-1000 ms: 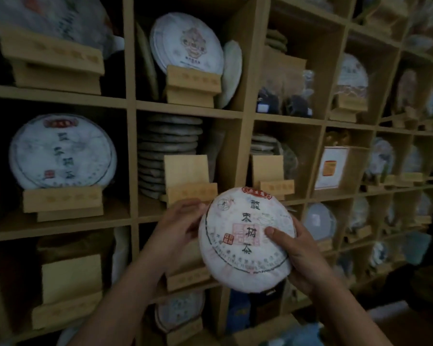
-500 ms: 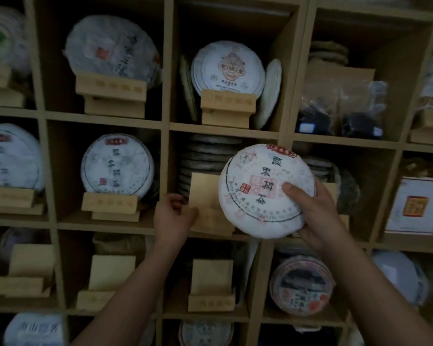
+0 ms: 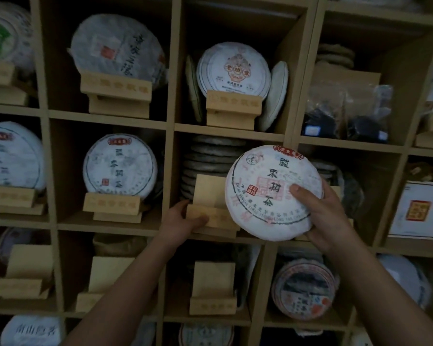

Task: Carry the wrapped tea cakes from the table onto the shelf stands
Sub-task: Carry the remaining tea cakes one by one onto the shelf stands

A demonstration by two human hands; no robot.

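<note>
Since a second ago the left hand (image 3: 183, 221) let go of the tea cake (image 3: 273, 193) and now grips the left end of the empty wooden stand (image 3: 210, 208) in the middle cubby. The right hand (image 3: 320, 213) alone carried the cake up from below shelf level; it now overlaps the stand's right side, thumb on its face.

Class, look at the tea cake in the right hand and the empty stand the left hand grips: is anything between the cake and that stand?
Nothing visible does. The tea cake in the right hand overlaps the stand, whose ledge shows bare; the left hand grips its left end.
</note>
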